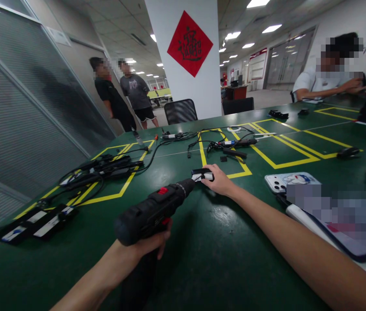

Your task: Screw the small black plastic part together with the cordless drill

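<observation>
- The left hand [153, 244] has its grip closed around the handle of a black cordless drill with a red switch [152, 211], held low over the dark green surface with yellow tape lines [221, 259], nose pointing away from the person.
- The right hand [221, 182] reaches forward, forearm stretched across the surface, and its grip is closed on a small black-and-white flat part [202, 175], thumb and fingers pinching its near end.
- That part lies on the surface just at the drill's tip, beside the corner of a yellow taped rectangle.
- To the right of the right forearm lies a phone in a white printed case [288, 181], camera side up.
- To the left, a tangle of black cables and adapters [105, 168] sprawls across another taped rectangle; nearer the edge lie flat black strips with white labels [36, 222].
- Farther back, a cluster of black hand tools and cords [231, 144] rests in the middle of the surface.
- A white pillar carries a red diamond-shaped paper sign [189, 43]; two people stand behind it to the left, and another person sits at the far right corner.
</observation>
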Tool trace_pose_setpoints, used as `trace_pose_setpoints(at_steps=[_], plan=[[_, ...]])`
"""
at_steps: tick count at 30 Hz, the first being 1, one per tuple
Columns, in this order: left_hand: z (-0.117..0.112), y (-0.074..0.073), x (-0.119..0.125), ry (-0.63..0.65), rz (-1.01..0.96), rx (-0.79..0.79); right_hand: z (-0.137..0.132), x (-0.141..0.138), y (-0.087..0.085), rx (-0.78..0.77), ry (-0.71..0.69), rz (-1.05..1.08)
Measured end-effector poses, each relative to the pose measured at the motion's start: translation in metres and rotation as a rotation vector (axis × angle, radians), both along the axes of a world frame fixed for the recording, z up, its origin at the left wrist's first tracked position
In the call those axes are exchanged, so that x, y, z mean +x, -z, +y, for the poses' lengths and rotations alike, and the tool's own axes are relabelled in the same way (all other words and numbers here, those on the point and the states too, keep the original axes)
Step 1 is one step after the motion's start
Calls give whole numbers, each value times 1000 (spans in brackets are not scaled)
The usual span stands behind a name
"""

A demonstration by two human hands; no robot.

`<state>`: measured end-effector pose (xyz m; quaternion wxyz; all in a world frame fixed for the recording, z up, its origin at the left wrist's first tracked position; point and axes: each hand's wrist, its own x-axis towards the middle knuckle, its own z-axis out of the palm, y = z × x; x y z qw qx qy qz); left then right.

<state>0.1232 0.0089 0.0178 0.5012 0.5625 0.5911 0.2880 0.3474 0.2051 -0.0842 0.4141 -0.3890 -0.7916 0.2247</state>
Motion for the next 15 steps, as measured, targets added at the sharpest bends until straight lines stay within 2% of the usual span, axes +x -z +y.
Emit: trace_pose_setpoints(at_steps=[6, 11, 15], plan=[[-1, -2, 3, 3, -32, -12, 1, 1, 1, -4, 1, -8], [-2, -5, 9, -40, -3, 84, 3, 1, 4, 0, 4, -13], [-1, -3, 7, 2, 22, 62, 3, 0, 3, -7, 4, -14]])
